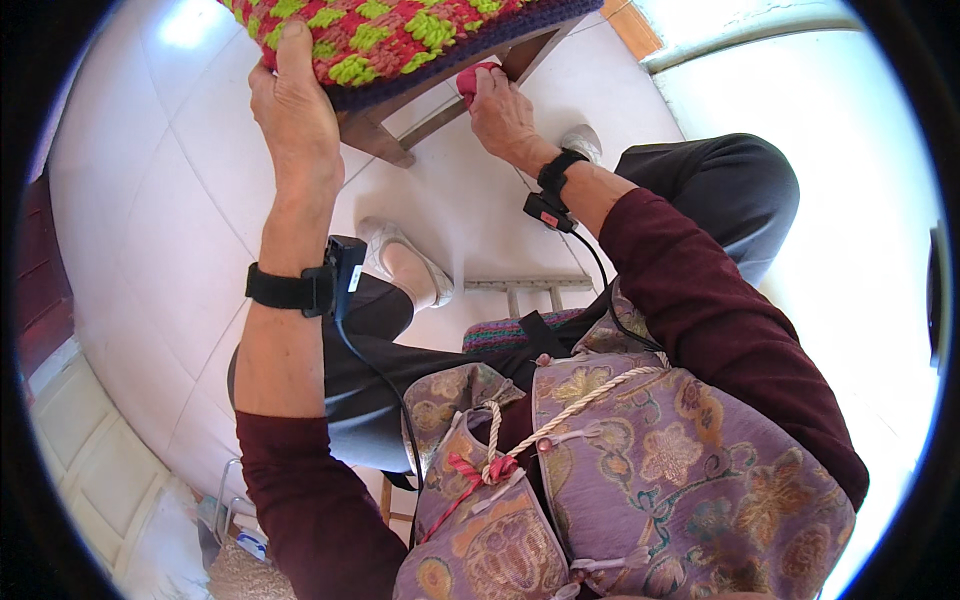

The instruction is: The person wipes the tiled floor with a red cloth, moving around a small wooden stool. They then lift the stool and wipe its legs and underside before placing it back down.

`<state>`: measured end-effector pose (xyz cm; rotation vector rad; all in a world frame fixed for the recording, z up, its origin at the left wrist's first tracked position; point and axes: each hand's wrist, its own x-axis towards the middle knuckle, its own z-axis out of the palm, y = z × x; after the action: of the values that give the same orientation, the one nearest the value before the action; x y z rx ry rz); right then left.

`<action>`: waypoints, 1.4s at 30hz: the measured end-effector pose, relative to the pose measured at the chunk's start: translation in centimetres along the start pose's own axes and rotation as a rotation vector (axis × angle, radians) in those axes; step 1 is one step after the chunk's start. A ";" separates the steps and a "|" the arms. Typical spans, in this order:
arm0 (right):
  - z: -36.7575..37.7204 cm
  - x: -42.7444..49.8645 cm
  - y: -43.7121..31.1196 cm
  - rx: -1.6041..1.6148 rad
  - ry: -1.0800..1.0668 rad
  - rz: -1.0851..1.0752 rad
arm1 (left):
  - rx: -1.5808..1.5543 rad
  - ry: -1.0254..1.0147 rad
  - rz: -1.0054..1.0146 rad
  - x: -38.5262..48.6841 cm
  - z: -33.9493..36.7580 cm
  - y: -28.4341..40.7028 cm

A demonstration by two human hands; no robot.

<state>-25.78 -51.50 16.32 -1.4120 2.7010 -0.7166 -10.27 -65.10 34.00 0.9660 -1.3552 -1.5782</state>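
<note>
A wooden stool [379,139] stands before me, topped by a crocheted cover [390,37] in red, pink and lime green with a dark purple border. My left hand [296,112] grips the near left corner of the cover, thumb on top and fingers underneath. In my right hand [502,112] is a bunched red cloth [474,81], pressed against the stool's right leg [529,52] below the seat. The far part of the stool lies outside the picture.
Pale floor tiles [187,195] surround the stool. Under me is a seat with a striped knitted cover [495,336] and a wooden rung [529,285]. A white wall [847,150] rises at the right. Cables run from both wrist devices [346,274]. Pale panels [97,450] stand lower left.
</note>
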 end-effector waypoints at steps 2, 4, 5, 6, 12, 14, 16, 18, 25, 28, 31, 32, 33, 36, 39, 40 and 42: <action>0.2 -0.5 0.3 0.073 0.097 -0.069 | -0.007 -0.017 0.007 -0.1 -0.1 0.1; 0.3 -1.2 -0.1 0.132 0.096 -0.076 | -0.001 -0.019 -0.004 -0.1 -0.1 0.1; 0.3 -1.5 -0.6 0.159 0.081 -0.075 | -0.016 -0.025 0.009 -0.2 0.0 0.2; 0.6 -1.8 -1.4 0.178 0.011 -0.008 | -0.015 -0.018 0.008 -0.2 0.0 0.1; 2.9 -3.6 -7.5 0.289 -0.249 -0.087 | 0.011 0.011 0.008 0.0 0.0 0.1; 2.5 -3.2 -7.0 0.207 -0.259 -0.160 | 0.024 0.003 0.018 0.0 0.0 0.1; 1.4 -2.3 -5.3 0.108 -0.253 -0.201 | 0.026 0.011 -0.005 -0.1 0.0 0.2; 0.1 -1.5 -4.0 0.002 -0.209 -0.186 | 0.045 0.025 -0.042 -0.2 0.0 0.4; -2.4 0.1 1.9 -0.157 -0.034 -0.248 | -0.011 0.011 -0.009 -0.1 0.2 0.3; -0.4 -0.9 0.4 -0.150 0.001 -0.170 | 0.018 0.036 -0.003 -0.1 0.2 0.2; 0.7 -2.0 -2.5 -0.148 -0.146 -0.247 | 0.029 0.042 -0.016 0.1 0.2 0.3; 1.0 -2.5 -4.2 -0.116 -0.178 -0.236 | 0.015 0.028 0.002 0.1 0.3 0.3; 1.0 -2.8 -5.5 -0.050 -0.134 -0.278 | 0.014 0.024 0.010 0.1 0.3 0.2; 0.5 -2.7 -7.6 0.041 -0.257 -0.222 | 0.034 0.014 0.007 0.2 0.3 0.3; -1.0 -1.8 -6.3 -0.068 -0.273 -0.290 | 0.049 0.016 -0.001 0.2 0.2 0.3; -1.6 -1.5 -5.3 -0.094 -0.156 -0.330 | 0.062 0.016 -0.004 0.2 0.1 0.4; -3.4 -1.0 -3.1 -0.223 -0.130 -0.289 | 0.050 0.014 0.007 0.2 0.1 0.4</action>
<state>-23.52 -50.91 20.42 -1.8530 2.5711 -0.3211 -10.41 -65.23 34.43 0.9990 -1.3928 -1.5363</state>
